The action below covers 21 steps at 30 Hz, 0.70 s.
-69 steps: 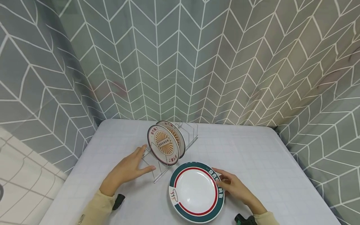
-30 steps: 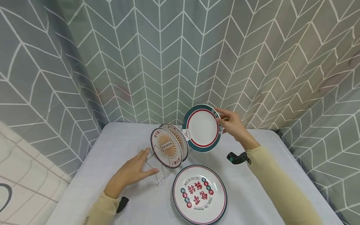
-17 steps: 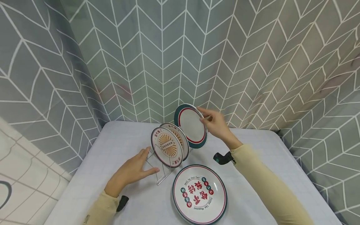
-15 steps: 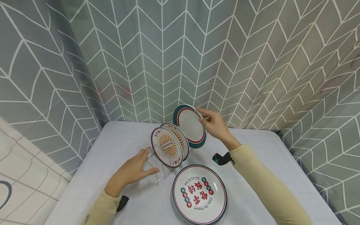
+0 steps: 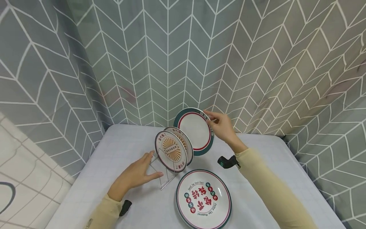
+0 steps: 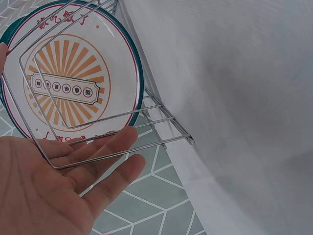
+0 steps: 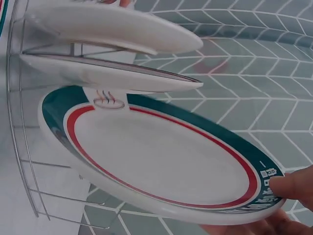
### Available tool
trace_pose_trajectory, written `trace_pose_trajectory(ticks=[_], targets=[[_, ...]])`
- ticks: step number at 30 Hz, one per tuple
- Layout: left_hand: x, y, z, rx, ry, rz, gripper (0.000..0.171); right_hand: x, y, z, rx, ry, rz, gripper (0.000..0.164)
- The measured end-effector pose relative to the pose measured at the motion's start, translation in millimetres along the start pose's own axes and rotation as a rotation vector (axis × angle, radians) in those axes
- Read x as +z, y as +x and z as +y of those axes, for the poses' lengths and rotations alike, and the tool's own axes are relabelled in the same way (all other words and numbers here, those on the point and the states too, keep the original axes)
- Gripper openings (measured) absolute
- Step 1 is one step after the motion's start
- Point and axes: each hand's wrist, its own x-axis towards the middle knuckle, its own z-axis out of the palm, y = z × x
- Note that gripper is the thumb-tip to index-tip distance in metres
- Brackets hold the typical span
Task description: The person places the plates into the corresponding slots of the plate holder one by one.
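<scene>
A white plate with a broad green rim and red ring [image 5: 194, 128] is pinched at its edge by my right hand [image 5: 224, 127], thumb on the face and fingers behind. In the right wrist view this plate [image 7: 161, 152] tilts beside two standing plates [image 7: 117, 27] in the wire rack [image 7: 22, 147]. The nearer standing plate [image 5: 171, 152] shows an orange sunburst design. Spread at the rack's near-left end, my left hand [image 5: 134, 173] has its thumb and fingers apart; in the left wrist view its fingers [image 6: 115, 181] lie against the rack wires [image 6: 112, 156].
A plate with red characters [image 5: 203, 200] lies face up on the white-clothed table [image 5: 257, 178], on top of at least one more plate. Grey patterned curtains [image 5: 183, 63] close off the back and sides. White tiles [image 5: 31, 168] show at lower left.
My right hand has lifted the green-rimmed plate off the stack and carried it up to the rack, baring the printed plate. Recently the plate has turned its face more toward the head camera.
</scene>
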Motion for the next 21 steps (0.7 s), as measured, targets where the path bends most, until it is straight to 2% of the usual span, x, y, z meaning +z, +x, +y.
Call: trace_pose_trajectory(ticks=[5, 10, 15, 21], targets=[[0.6, -1.1, -0.8, 0.001, 0.003, 0.003, 0.11, 12, -1, -4, -0.043, -0.034, 0.006, 0.037], [0.8, -1.3, -1.9, -0.006, -0.002, 0.009, 0.11, 30, 0, -11, -0.091, -0.056, -0.058, 0.038], [4.3, -0.9, 0.0, -0.013, -0.024, 0.006, 0.108, 51, -6, -2, -0.088, -0.071, -0.127, 0.038], [2.1, 0.2, 2.0, -0.016, -0.016, 0.008, 0.105, 57, -4, 5, -0.089, -0.034, -0.151, 0.038]])
